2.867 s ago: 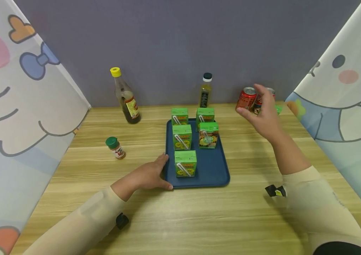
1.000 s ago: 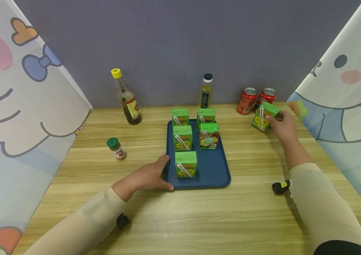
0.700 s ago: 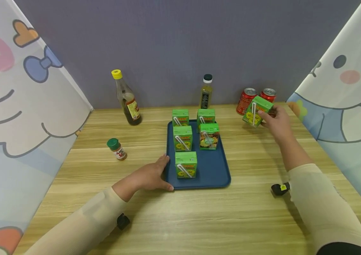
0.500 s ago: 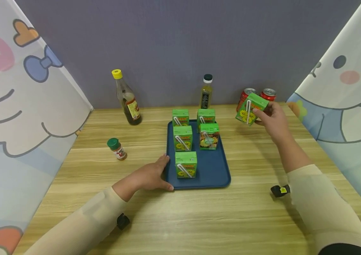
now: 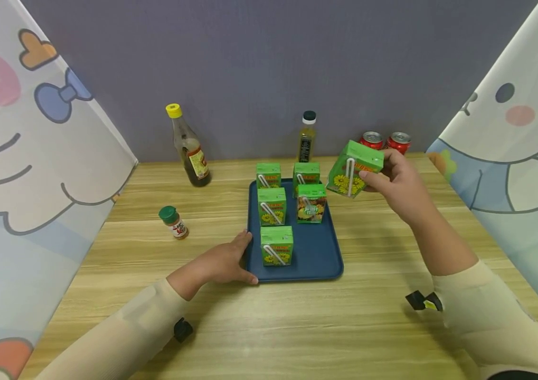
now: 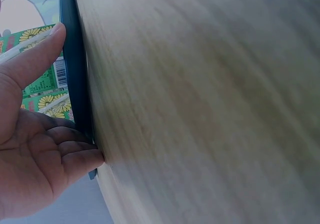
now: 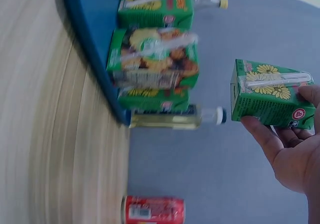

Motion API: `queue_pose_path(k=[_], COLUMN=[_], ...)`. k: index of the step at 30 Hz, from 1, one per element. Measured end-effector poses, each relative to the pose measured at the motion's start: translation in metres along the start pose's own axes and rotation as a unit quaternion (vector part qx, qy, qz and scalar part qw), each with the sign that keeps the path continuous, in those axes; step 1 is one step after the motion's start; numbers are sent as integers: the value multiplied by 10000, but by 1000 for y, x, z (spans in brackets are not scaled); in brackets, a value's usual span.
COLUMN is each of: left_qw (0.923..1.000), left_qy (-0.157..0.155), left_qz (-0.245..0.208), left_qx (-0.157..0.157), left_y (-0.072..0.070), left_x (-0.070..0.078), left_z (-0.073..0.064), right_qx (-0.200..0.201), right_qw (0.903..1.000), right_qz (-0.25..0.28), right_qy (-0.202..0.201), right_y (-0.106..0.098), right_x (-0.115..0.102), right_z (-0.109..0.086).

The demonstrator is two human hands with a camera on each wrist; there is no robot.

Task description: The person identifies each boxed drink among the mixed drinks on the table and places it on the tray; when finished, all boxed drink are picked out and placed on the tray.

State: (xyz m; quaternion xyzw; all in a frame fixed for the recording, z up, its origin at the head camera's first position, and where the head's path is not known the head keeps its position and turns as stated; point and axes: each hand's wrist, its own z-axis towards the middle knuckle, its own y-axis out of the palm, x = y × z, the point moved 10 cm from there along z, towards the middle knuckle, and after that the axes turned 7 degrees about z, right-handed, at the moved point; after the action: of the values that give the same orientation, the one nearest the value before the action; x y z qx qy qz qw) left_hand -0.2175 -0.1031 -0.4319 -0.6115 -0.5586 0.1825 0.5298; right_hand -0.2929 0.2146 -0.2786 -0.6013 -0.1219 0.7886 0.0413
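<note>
My right hand (image 5: 402, 184) grips a green drink carton (image 5: 355, 170) with yellow flowers and a white straw. The carton is tilted and raised above the table, right of the blue tray (image 5: 316, 258). In the right wrist view, thumb and fingers hold the carton (image 7: 272, 94) by one end. My left hand (image 5: 221, 261) rests at the tray's left front corner, fingers along the rim; the left wrist view has the hand (image 6: 40, 139) against the tray edge. Several green cartons stand on the tray, among them one with a fruit picture (image 5: 311, 205) and a flowered one (image 5: 276, 247) in front.
Two red cans (image 5: 399, 141) stand at the back right, partly hidden by the held carton and hand. A yellow-liquid bottle (image 5: 306, 138) stands behind the tray. A yellow-capped dark sauce bottle (image 5: 194, 153) and a green-capped spice jar (image 5: 174, 222) stand on the left.
My right hand took hold of the carton near the cans, lifted it and carried it left towards the tray. The left hand has stayed at the tray's corner.
</note>
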Motion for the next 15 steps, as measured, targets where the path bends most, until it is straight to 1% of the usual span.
queue_pose_path(k=[4,7,9,12,15], left_qw=[10000,10000,9999,9999,9998], left_qy=[-15,33,75,106,132], left_qz=[21,18,21,38,26], left_qx=[-4,41,72,96,118], left_y=[0,-1,-2,-2,-2], left_x=[0,1,2,3,4], left_z=[-1,-2,-3,-4,-3], right_qx=[-281,-580,-863,-1337,-1767], right_qw=[9996,9981,9950,9873,9801], right_qz=[17,-218,-501,-851,-904], right_qy=[-30,-59,-78,-49,55], right_y=[15,26,34,48,64], right_x=[-8,-8,-4,6,21], right_z=[-12,-20,-25,-32,-38])
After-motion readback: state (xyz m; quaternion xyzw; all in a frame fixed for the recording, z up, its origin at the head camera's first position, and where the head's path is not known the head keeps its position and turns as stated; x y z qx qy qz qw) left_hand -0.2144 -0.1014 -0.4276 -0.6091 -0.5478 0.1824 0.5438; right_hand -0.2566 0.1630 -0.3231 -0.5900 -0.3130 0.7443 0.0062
